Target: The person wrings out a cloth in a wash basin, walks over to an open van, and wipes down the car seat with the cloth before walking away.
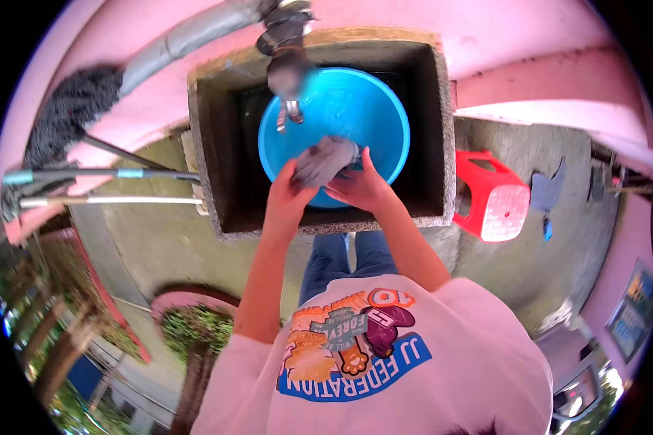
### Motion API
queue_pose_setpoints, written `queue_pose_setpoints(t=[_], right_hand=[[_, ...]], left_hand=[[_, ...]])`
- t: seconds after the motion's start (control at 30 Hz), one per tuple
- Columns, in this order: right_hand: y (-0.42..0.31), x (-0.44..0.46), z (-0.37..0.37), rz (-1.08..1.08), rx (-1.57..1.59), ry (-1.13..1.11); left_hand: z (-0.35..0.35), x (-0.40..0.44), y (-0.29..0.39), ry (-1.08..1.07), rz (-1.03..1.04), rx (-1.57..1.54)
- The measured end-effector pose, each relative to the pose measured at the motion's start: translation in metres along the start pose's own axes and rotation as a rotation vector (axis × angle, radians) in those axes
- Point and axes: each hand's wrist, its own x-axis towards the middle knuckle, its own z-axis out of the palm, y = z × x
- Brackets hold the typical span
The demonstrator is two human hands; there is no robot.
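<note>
Both hands (326, 190) seem to partly hide the grey cloth (325, 161).

Rectangular, rough grey concrete sink (448, 138), open at top, thick-walled, dark inside. Directly in it: round, bright blue plastic basin (374, 109), mouth up, shiny and seemingly wet inside, with dark sink bottom showing to either side. Beyond the sink: grey-green concrete floor (145, 235). Directly on floor, just beside sink at right of view: red plastic stool (506, 210) with paler, speckled seat. Farther right on floor: flat blue-grey piece (548, 190), near small bright blue piece (547, 229).
</note>
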Motion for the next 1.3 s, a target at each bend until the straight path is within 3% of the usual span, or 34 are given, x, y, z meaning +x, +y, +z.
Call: queue_pose_setpoints(t=[0.07, 0.1, 0.2, 0.23, 0.3, 0.37, 0.43, 0.47, 0.5, 0.53, 0.57, 0.6, 0.67, 0.77, 0.8, 0.83, 0.9, 0.93, 1.0, 1.03, 1.1, 1.13, 1.17, 1.23, 1.3], right_hand=[[0.011, 0.045, 0.041, -0.156, 0.183, -0.51], [0.002, -0.024, -0.001, -0.218, 0.217, -0.407], [0.007, -0.018, 0.052, -0.296, 0.285, -0.095], [0.013, -0.032, 0.06, -0.304, 0.294, -0.094], [0.026, -0.048, 0.076, -0.416, 0.329, -0.049], [0.043, -0.067, 0.094, -0.48, 0.326, -0.086], [0.058, -0.073, 0.106, -0.424, 0.267, -0.342], [0.065, -0.075, 0.113, -0.428, 0.273, -0.346], [0.072, -0.077, 0.119, -0.413, 0.254, -0.358], [0.079, -0.079, 0.124, -0.398, 0.234, -0.367], [0.088, -0.082, 0.132, -0.4, 0.238, -0.369], [0.096, -0.087, 0.141, -0.582, 0.345, -0.228], [0.088, -0.116, 0.151, -0.781, 0.439, -0.216], [0.07, -0.138, 0.139, -0.691, 0.27, -0.208], [0.059, -0.128, 0.115, -0.489, 0.127, -0.278], [0.053, -0.13, 0.11, -0.495, 0.133, -0.276], [0.045, -0.133, 0.101, -0.582, -0.16, -0.161], [0.037, -0.131, 0.093, -0.581, -0.148, -0.16], [0.013, -0.121, 0.078, -0.491, -0.581, -0.165], [0.005, -0.117, 0.078, -0.487, -0.575, -0.168], [-0.007, -0.111, 0.076, -0.662, -1.324, -0.051], [0.009, -0.089, 0.072, -0.977, -1.572, 0.214], [0.015, -0.071, 0.063, -0.974, -1.565, 0.216], [0.014, -0.058, 0.061, -1.144, -1.755, 0.26], [0.008, -0.052, 0.06, -1.135, -1.868, 0.257]], left_hand=[[-0.044, -0.018, 0.012, -0.018, 0.146, -0.169], [0.014, -0.053, 0.015, -0.09, 0.067, -0.232], [-0.016, -0.058, 0.025, 0.011, 0.13, -0.549], [-0.029, -0.054, 0.011, 0.0, 0.125, -0.546], [-0.061, -0.04, -0.02, 0.146, 0.049, -1.01], [-0.062, -0.016, -0.047, 0.134, 0.043, -1.089], [-0.039, 0.012, -0.065, 0.392, -0.048, -1.192], [-0.033, 0.025, -0.085, 0.315, -0.087, -1.166], [-0.025, 0.035, -0.099, -0.02, -0.056, -1.124], [-0.007, 0.041, -0.094, -0.173, -0.04, -1.128], [0.014, 0.044, -0.082, -0.167, -0.051, -1.181], [0.038, 0.042, -0.065, -0.181, -0.058, -1.231], [0.085, 0.026, -0.018, -0.181, -0.06, -1.321], [0.111, 0.034, 0.018, -0.062, -0.103, -1.527], [0.11, 0.043, 0.022, 0.001, -0.134, -1.61], [0.092, 0.058, 0.006, -0.003, -0.143, -1.606], [0.035, 0.089, -0.042, -0.264, 0.004, -1.095], [0.03, 0.088, -0.025, -0.263, -0.005, -1.087], [0.021, 0.085, 0.006, 0.08, -0.116, -0.695], [0.017, 0.092, 0.01, 0.085, -0.118, -0.689], [0.016, 0.109, 0.016, -0.019, -0.156, -0.221], [0.035, 0.1, 0.038, 0.038, -0.168, -0.084], [0.036, 0.104, 0.036, 0.036, -0.174, -0.08], [0.034, 0.121, 0.027, 0.024, -0.087, 0.4], [0.033, 0.127, 0.019, 0.096, -0.14, 0.483]])
